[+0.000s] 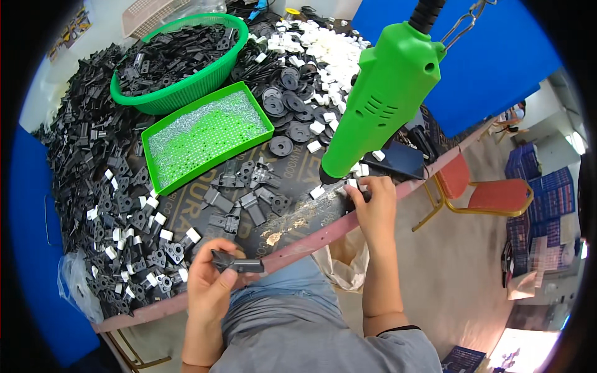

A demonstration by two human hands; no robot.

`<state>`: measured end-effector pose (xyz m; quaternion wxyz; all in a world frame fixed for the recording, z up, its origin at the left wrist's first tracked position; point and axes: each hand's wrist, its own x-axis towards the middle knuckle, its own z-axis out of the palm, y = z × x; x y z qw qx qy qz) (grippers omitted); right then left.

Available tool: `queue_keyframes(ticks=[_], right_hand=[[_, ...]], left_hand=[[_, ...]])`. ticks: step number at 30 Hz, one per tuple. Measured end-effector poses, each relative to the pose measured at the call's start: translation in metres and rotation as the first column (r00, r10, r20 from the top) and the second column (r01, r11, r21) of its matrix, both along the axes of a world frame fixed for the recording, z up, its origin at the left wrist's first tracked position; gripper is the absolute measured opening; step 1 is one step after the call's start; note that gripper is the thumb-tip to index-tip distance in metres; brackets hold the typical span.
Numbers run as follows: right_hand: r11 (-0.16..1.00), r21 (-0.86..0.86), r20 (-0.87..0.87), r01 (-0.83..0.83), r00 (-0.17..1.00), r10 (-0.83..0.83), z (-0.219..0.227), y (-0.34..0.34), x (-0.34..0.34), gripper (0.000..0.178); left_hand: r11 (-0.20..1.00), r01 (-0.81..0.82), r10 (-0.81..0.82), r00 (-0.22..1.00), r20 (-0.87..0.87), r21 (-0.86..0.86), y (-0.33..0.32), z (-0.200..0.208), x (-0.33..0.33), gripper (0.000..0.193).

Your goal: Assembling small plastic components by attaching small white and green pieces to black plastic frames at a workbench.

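Note:
My left hand (214, 273) is closed around a black plastic part (249, 266) near the table's front edge. One end of the part sticks out to the right of the fingers. Farther right, my right hand (377, 205) rests at the edge with thumb and fingers brought together. A small white cap (351, 184) lies by its fingertips, and something dark shows under them, too covered to make out. Above and left of that hand hangs a green electric screwdriver (379, 99), its tip pointing down. Several loose black parts (254, 208) lie between my hands.
A green perforated tray (208, 180) of small metal screws stands mid-table beside a green basket (180, 98) of black parts. Black discs (281, 146), a heap of white caps (336, 53) and a dark phone-like slab (398, 160) lie around. A red chair (497, 196) stands right.

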<state>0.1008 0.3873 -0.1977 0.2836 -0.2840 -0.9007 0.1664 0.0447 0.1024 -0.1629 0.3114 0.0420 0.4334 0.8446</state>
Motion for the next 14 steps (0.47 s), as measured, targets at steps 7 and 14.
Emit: queue_keyframes(ticks=[7,14], right_hand=[[0.909,-0.343,-0.297,-0.239,0.945,0.136,-0.009,-0.016,0.002,0.017],[-0.213,-0.733,-0.677,-0.646,0.723,0.134,0.01,-0.094,0.005,0.043]], left_hand=[[0.996,-0.022,0.026,0.998,-0.052,0.088,0.019,-0.011,0.007,0.028],[0.993,0.115,-0.115,0.966,-0.231,-0.015,0.018,-0.009,0.008,0.041]])
